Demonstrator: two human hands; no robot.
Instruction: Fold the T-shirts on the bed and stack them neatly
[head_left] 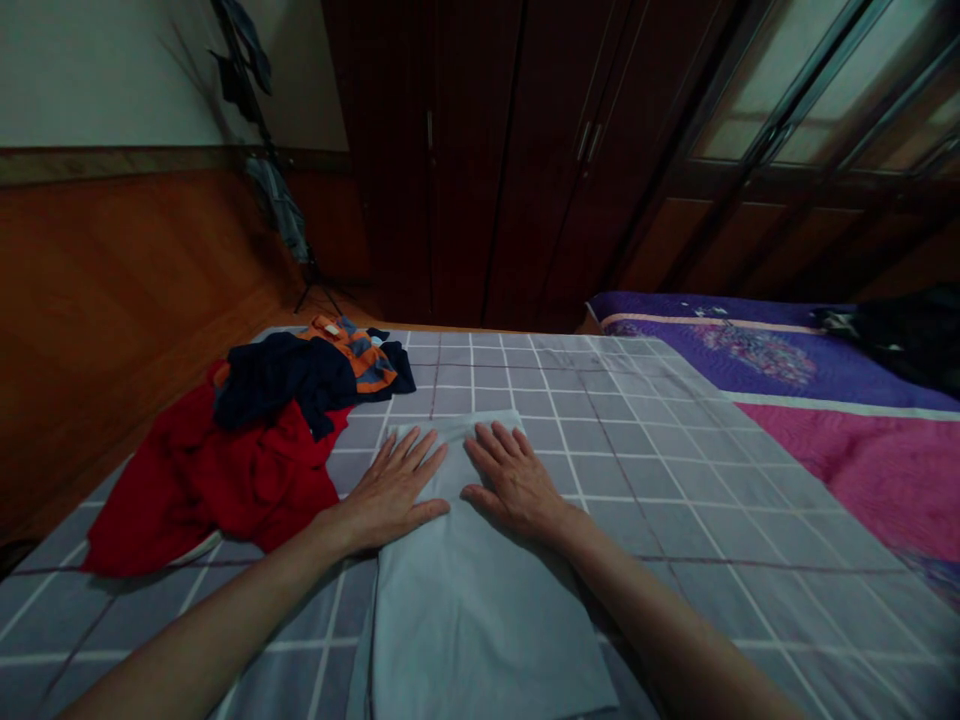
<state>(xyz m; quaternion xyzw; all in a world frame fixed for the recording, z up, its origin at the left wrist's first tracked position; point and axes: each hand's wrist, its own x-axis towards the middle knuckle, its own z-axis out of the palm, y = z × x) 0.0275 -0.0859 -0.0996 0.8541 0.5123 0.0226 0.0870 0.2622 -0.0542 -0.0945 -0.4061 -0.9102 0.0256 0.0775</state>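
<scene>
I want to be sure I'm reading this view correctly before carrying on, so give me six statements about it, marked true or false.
1. The left hand and the right hand both rest on the pale cloth. True.
2. Navy cloth lies on the red cloth. True.
3. The red cloth is to the right of the pale cloth. False: it is to the left.
4. The left hand is clenched in a fist. False: its fingers are spread.
5. A checked sheet lies under the pale cloth. True.
6. The dark cupboard doors stand open. False: they are closed.

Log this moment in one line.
left hand: flat on pale cloth | right hand: flat on same cloth | surface: checked sheet | nearby: red garment
</scene>
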